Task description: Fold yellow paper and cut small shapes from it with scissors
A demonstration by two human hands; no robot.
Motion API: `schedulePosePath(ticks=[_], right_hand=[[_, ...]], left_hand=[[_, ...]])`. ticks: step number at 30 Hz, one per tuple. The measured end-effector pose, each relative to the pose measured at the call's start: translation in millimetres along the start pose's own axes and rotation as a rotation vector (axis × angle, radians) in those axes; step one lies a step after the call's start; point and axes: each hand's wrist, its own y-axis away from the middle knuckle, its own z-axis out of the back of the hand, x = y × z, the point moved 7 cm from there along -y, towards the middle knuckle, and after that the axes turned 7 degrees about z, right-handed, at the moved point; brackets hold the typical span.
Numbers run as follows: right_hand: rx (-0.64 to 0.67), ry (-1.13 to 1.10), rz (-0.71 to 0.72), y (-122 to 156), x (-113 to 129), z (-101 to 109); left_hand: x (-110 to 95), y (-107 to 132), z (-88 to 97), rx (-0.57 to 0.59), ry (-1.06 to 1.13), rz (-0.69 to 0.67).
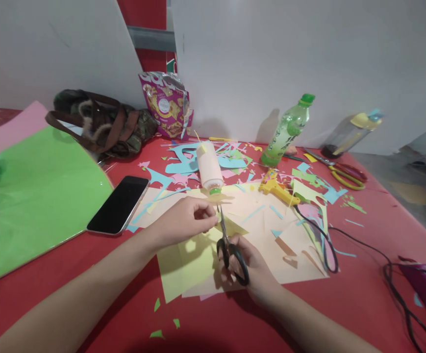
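My right hand (247,262) grips a pair of black-handled scissors (224,233), its fingers through the loops. The blades point away from me and are slightly apart. Just left of the tips, my left hand (185,220) pinches what looks like a small piece of yellow paper (217,216), mostly hidden by the fingers. Beneath both hands lie yellow sheets (172,277) and cream sheets (260,250). Beyond the blades, a bottle wrapped in pale paper (210,166) lies on its side, its green cap toward me.
A yellow glue gun (277,190) with a black cord lies right. Behind it stands a green drink bottle (288,130); red-and-yellow-handled pliers or shears (347,176) lie farther right. At left are a phone (119,205), green sheet (47,196), bag (106,122) and snack pouch (166,105). Paper scraps cover the red table (124,294).
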Motion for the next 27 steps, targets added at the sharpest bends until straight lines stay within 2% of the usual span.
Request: schedulePosePath(ticks=[10,17,21,27], right_hand=[[-0.017,-0.013,-0.026,0.7,1.3,-1.0],[-0.004,0.007,-0.007,1.4,-2.1,0.9],[0.039,0.06,0.036,1.4,0.5,-0.2],[0.012,0.123,0.069,0.6,3.4,1.7]], left_hand=[[1.1,-0.6,6.1,-0.06,-0.011,-0.011],[3.7,-0.3,-1.3,-0.034,0.049,0.016],[3.6,0.1,-5.0,-0.051,0.142,0.019],[2.8,1.1,-9.9,-0.097,0.191,0.007]])
